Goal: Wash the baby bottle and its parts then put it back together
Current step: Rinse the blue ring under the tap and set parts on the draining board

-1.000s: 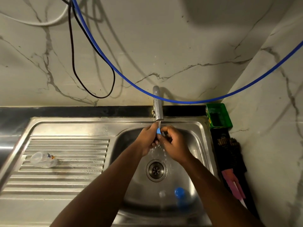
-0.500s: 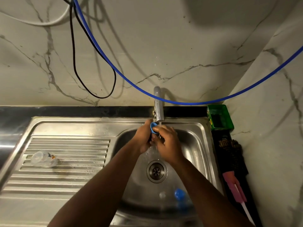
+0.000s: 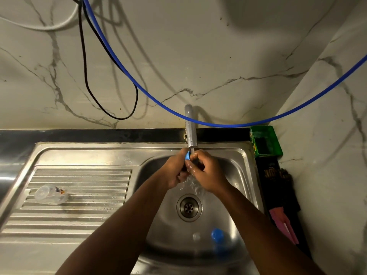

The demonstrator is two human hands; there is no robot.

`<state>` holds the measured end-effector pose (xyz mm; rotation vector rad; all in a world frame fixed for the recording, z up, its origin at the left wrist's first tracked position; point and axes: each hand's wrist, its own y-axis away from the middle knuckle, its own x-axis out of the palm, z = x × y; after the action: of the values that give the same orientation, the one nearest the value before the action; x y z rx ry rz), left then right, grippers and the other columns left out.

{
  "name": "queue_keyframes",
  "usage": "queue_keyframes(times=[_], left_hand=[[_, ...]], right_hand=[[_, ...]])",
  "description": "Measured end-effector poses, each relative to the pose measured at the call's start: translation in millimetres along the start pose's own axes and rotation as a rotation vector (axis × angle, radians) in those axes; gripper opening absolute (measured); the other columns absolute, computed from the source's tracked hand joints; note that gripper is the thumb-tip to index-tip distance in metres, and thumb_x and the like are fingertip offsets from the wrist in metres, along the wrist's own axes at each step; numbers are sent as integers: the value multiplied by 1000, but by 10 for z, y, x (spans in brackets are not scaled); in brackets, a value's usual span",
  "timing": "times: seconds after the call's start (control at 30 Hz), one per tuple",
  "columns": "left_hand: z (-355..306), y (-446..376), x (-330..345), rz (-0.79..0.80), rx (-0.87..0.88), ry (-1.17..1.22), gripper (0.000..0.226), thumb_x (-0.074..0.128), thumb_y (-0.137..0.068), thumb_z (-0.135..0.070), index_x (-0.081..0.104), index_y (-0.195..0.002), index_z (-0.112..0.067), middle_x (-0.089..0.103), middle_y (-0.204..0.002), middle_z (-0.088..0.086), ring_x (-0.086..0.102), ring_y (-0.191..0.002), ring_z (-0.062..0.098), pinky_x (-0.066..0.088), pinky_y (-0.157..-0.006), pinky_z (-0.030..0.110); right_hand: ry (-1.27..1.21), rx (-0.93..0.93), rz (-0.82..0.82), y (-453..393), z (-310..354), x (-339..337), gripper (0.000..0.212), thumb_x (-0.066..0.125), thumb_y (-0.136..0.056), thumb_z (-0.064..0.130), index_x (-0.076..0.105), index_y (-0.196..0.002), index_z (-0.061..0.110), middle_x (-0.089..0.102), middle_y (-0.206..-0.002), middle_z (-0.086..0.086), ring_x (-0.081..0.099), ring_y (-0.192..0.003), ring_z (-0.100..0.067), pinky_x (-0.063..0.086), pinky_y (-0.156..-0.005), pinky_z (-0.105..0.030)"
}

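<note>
My left hand [image 3: 176,169] grips a small blue bottle part [image 3: 187,155] right under the tap [image 3: 190,132], where water runs. My right hand [image 3: 206,171] is curled against the same part from the right, fingers wet. Most of the blue part is hidden between the hands. The clear baby bottle [image 3: 50,194] lies on its side on the draining board at the left. A blue cap [image 3: 217,234] and a small clear piece [image 3: 196,236] sit at the near side of the sink basin [image 3: 236,175].
The drain [image 3: 189,207] is below the hands, with water splashing above it. A green box [image 3: 265,140] stands at the sink's back right corner. A pink-handled brush [image 3: 284,221] lies on the dark strip to the right. A blue hose [image 3: 139,90] and a black cable [image 3: 87,80] hang above.
The hands stay under the tap, turning the blue part between them; only its edge shows above the fingers now.
</note>
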<state>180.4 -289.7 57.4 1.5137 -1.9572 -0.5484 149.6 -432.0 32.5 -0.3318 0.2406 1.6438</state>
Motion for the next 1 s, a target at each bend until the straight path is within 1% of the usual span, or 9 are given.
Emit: queue_keyframes(times=[0.13, 0.23, 0.33, 0.43, 0.6, 0.67, 0.77, 0.87, 1.0], left_hand=[[44, 16, 177, -97, 135, 55, 45, 39, -110, -45, 67, -93, -14, 57, -72, 3, 47, -54, 9, 38, -50, 23], [-41, 16, 137, -117, 117, 175, 54, 41, -108, -54, 69, -100, -8, 61, -70, 5, 53, -51, 9, 42, -44, 20], [-66, 35, 55, -92, 73, 24, 56, 38, -108, -59, 66, -89, -14, 57, -66, 2, 46, -47, 8, 36, -43, 20], [9, 34, 89, -93, 124, -8, 49, 40, -109, -52, 68, -97, -14, 59, -74, 3, 48, -56, 9, 39, -52, 24], [-13, 43, -20, -27, -42, 120, 48, 43, -107, -51, 65, -79, -18, 56, -66, 1, 40, -45, 6, 31, -39, 16], [-11, 34, -35, -30, -57, 26, 50, 44, -106, -53, 65, -75, -19, 54, -64, 1, 40, -45, 7, 31, -39, 17], [15, 20, 103, -82, 45, 59, 47, 45, -106, -52, 70, -88, -17, 59, -71, 3, 47, -54, 9, 36, -50, 23], [47, 21, 172, -107, 135, 127, 44, 41, -109, -46, 67, -92, -15, 55, -68, 3, 44, -53, 10, 33, -49, 24], [-38, 78, -7, -26, -26, 204, 55, 35, -109, -52, 62, -78, -15, 50, -62, 2, 36, -45, 9, 28, -40, 20]], right_hand=[[-88, 188, -125, -110, 127, 48, 9, 59, -104, 33, 65, -107, 26, 71, -98, 5, 69, -88, -3, 53, -71, -16], [-67, 115, -106, -69, 150, 155, 16, 63, -102, 27, 65, -117, 21, 67, -112, 6, 68, -99, -5, 58, -81, -19], [-119, 185, -105, -56, 108, 100, 20, 68, -99, 31, 67, -117, 22, 72, -108, 6, 71, -99, -8, 61, -82, -26], [-201, 303, -77, -121, 143, 80, 13, 61, -103, 32, 63, -115, 27, 72, -104, 7, 71, -96, -10, 58, -77, -24], [204, 69, 222, -65, 94, -34, 33, 64, -101, 32, 55, -133, 28, 64, -127, 4, 63, -113, -8, 56, -93, -26], [375, -8, 192, -68, 85, -100, 33, 63, -101, 38, 59, -130, 24, 66, -120, 4, 64, -105, -7, 56, -90, -23], [208, 126, -1, -115, 197, -62, 13, 55, -106, 35, 61, -111, 25, 65, -92, 12, 62, -80, 3, 49, -65, -6], [86, 166, -137, -155, 255, 74, 12, 54, -106, 36, 62, -106, 27, 66, -90, 9, 65, -82, -1, 55, -72, -21], [240, -39, 21, -50, 205, 12, 21, 63, -101, 36, 65, -118, 25, 68, -107, 10, 64, -92, 0, 56, -80, -19]])
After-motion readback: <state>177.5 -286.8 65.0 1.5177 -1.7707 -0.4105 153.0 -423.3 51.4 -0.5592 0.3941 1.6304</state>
